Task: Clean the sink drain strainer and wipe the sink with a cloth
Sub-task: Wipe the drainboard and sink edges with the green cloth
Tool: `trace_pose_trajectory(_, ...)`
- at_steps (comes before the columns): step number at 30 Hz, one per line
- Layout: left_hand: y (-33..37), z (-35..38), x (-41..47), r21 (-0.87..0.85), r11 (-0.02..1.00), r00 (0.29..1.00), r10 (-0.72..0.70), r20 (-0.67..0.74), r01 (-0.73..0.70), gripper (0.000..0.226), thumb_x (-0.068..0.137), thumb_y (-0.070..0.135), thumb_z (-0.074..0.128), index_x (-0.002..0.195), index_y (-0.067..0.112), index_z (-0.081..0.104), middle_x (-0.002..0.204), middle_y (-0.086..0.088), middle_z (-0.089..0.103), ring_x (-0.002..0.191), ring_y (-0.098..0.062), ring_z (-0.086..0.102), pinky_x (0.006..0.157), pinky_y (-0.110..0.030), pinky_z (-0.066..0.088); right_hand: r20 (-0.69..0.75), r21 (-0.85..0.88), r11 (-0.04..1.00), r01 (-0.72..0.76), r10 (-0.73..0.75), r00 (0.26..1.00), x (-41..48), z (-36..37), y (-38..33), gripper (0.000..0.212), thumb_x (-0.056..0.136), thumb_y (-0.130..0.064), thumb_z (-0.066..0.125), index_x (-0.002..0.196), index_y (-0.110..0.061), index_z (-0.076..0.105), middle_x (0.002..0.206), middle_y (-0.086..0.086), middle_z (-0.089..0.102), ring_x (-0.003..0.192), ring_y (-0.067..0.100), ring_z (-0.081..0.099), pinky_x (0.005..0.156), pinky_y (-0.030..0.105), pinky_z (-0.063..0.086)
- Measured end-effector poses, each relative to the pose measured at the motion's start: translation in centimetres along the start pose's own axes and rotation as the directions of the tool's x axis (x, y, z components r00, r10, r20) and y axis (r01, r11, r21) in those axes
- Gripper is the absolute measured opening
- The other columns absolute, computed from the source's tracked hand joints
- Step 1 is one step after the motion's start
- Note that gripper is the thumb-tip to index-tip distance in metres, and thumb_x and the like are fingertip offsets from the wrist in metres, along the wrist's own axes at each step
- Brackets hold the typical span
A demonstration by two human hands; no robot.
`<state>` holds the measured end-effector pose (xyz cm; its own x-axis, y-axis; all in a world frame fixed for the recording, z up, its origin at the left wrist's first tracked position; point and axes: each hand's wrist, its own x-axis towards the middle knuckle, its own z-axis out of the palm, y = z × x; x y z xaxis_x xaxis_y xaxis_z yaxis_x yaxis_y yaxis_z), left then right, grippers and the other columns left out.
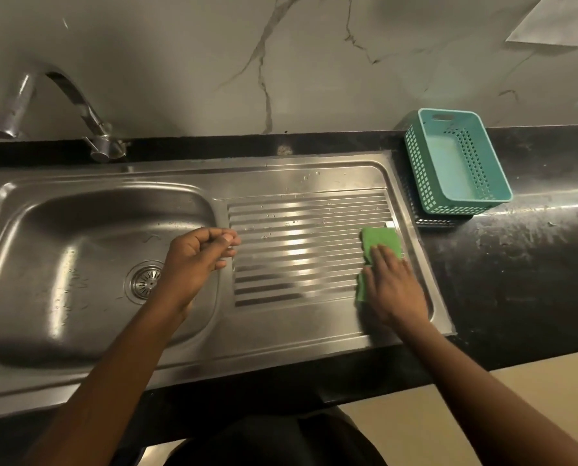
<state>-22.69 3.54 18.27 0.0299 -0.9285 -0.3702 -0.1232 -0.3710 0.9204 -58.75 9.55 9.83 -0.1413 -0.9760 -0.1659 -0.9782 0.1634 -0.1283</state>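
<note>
We press the right hand (395, 287) flat, fingers together, on a green cloth (380, 243) lying at the far right of the ribbed drainboard (297, 250), the cloth showing beyond the fingertips and beside the thumb. Our left hand (196, 257) hovers with fingers loosely curled and holding nothing, above the edge between basin and drainboard; the drain strainer (145, 280) sits in the sink (62, 257) just left of that wrist. Beyond the right hand, a teal basket (455, 163) stands on the dark desk (532, 250), and a tap (62, 105) rises far left of both hands.
</note>
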Motion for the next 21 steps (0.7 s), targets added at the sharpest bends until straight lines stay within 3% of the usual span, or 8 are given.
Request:
trace_pose_trajectory(4, -0.1, 0.3, -0.1, -0.009, 1.0, 1.0, -0.004, 0.002, 0.004, 0.019, 0.104, 0.017, 0.062, 0.114, 0.009, 0.076, 0.11, -0.009, 0.081, 0.111, -0.033, 0.075, 0.101, -0.047, 0.057, -0.092, 0.147, 0.979, -0.143, 0.157, 0.983, 0.6, -0.5, -1.6, 0.038, 0.106, -0.026, 0.048, 0.139, -0.012, 0.058, 0.143, 0.011, 0.06, 0.13, 0.031, 0.056, 0.113, 0.045, 0.046)
trace_pose_trajectory(7, -0.1, 0.3, -0.2, -0.009, 1.0, 1.0, 0.0, 0.004, 0.0, 0.019, 0.104, 0.017, 0.062, 0.113, 0.011, 0.077, 0.109, -0.007, 0.082, 0.11, -0.031, 0.075, 0.097, -0.042, 0.058, -0.08, 0.188, 0.982, -0.01, 0.025, 0.996, -1.3, 0.6, -8.0, 0.025, 0.098, -0.014, 0.056, 0.121, -0.018, 0.063, 0.123, 0.002, 0.066, 0.112, 0.022, 0.06, 0.097, 0.037, 0.052)
trace_pose_trajectory(10, -0.2, 0.5, -0.2, -0.014, 1.0, 1.0, -0.007, 0.006, 0.007, 0.021, 0.104, 0.015, 0.061, 0.116, 0.006, 0.075, 0.112, -0.011, 0.081, 0.112, -0.035, 0.073, 0.093, -0.037, 0.057, -0.041, 0.283, 0.925, 0.253, -0.252, 0.967, -3.6, 3.1, -16.1, 0.038, 0.094, -0.007, 0.056, 0.131, -0.012, 0.067, 0.137, 0.008, 0.065, 0.126, 0.029, 0.059, 0.108, 0.038, 0.045)
trace_pose_trajectory(14, 0.2, 0.8, -0.2, -0.019, 1.0, 1.0, -0.015, 0.006, 0.015, 0.022, 0.104, 0.013, 0.06, 0.117, 0.002, 0.074, 0.115, -0.017, 0.079, 0.116, -0.04, 0.071, 0.096, -0.042, 0.055, 0.071, 0.275, 0.787, 0.552, -0.589, 0.805, -5.7, 5.2, -23.8, 0.044, 0.1, -0.016, 0.046, 0.139, -0.005, 0.061, 0.149, 0.014, 0.058, 0.14, 0.033, 0.049, 0.118, 0.045, 0.037)
trace_pose_trajectory(17, 0.5, 0.6, 0.0, -0.011, 1.0, 1.0, -0.014, -0.007, 0.014, 0.022, 0.104, 0.014, 0.061, 0.117, 0.003, 0.074, 0.114, -0.013, 0.08, 0.114, -0.038, 0.072, 0.1, -0.047, 0.056, 0.075, 0.206, 0.741, 0.639, -0.663, 0.745, -5.3, 5.0, -22.1, 0.047, 0.101, -0.017, 0.048, 0.145, -0.006, 0.057, 0.154, 0.012, 0.054, 0.145, 0.03, 0.046, 0.122, 0.042, 0.032)
trace_pose_trajectory(21, 0.3, 0.2, 0.2, -0.005, 1.0, 1.0, -0.019, -0.009, 0.019, 0.022, 0.104, 0.016, 0.062, 0.116, 0.004, 0.075, 0.113, -0.012, 0.08, 0.114, -0.039, 0.072, 0.102, -0.05, 0.056, 0.03, 0.221, 0.818, 0.531, -0.549, 0.835, -5.5, 3.4, -15.5, 0.05, 0.096, -0.017, 0.06, 0.146, -0.013, 0.058, 0.154, 0.007, 0.055, 0.141, 0.029, 0.052, 0.118, 0.038, 0.04)
